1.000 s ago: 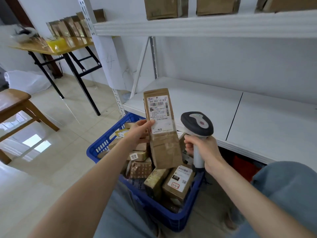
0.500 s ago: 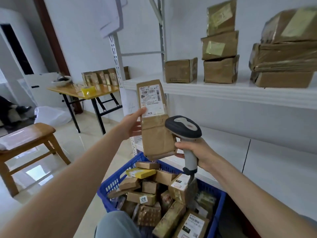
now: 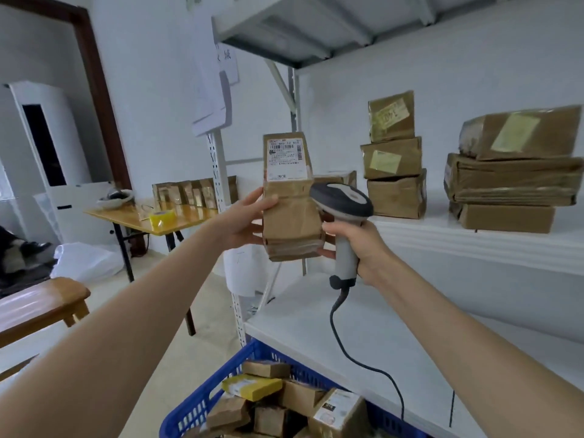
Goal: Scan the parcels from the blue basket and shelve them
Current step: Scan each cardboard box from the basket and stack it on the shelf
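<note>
The parcel (image 3: 289, 197) — a tall, narrow carton in brown paper and tape — is held upright in the air in front of the middle shelf (image 3: 474, 238), label side facing the camera. The left hand (image 3: 245, 221) has its grip closed on the parcel's left edge, thumb on the front face; the right hand (image 3: 363, 245) is wrapped around the handle of the scanner (image 3: 343, 216), with fingertips also touching the parcel's lower right edge. The wrapper looks creased and glossy with tape, so it is probably light, fairly stiff, and a little slippery — best held by its long side edges, low down. The shelf has open board left of the stacked boxes (image 3: 395, 159), though the upright post (image 3: 221, 191) stands close by. The blue basket (image 3: 202, 409) sits below, still full.
</note>
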